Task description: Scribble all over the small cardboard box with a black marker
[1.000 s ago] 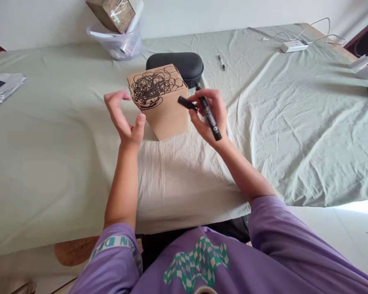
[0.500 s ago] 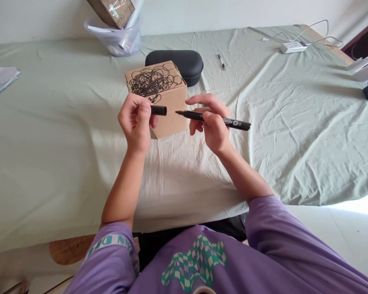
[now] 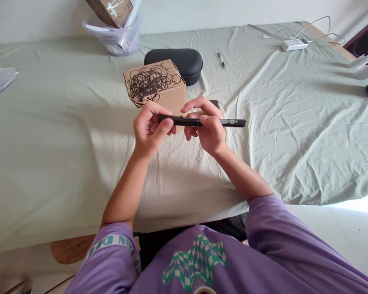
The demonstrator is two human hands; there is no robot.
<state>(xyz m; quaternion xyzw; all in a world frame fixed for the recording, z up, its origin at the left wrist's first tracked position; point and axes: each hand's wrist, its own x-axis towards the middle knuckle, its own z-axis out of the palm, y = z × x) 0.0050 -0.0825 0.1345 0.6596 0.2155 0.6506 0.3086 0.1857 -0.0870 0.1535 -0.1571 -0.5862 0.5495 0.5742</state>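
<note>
A black marker (image 3: 233,122) lies level between my hands, in front of the cardboard box (image 3: 171,94). The fingers and thumb of my left hand (image 3: 151,126) pinch its black cap (image 3: 175,120) at the left end. My right hand (image 3: 211,128) grips the barrel, with the index finger raised above it. Cap and barrel meet in one line, and the tip is out of sight inside the cap. Black looping scribbles cover the box's top. Part of a small dark object (image 3: 214,103) shows behind my right hand; its kind is unclear.
Behind the box lies a black zip case (image 3: 174,61). A pen (image 3: 221,60) rests to its right on the wrinkled pale green cloth (image 3: 64,134). A clear plastic bin (image 3: 119,43) stands at the back left, a white power strip (image 3: 294,44) with cables at the back right.
My left hand has moved right and slightly down, bringing the cap over the marker's bare tip. The marker has tilted to nearly level in my right hand.
</note>
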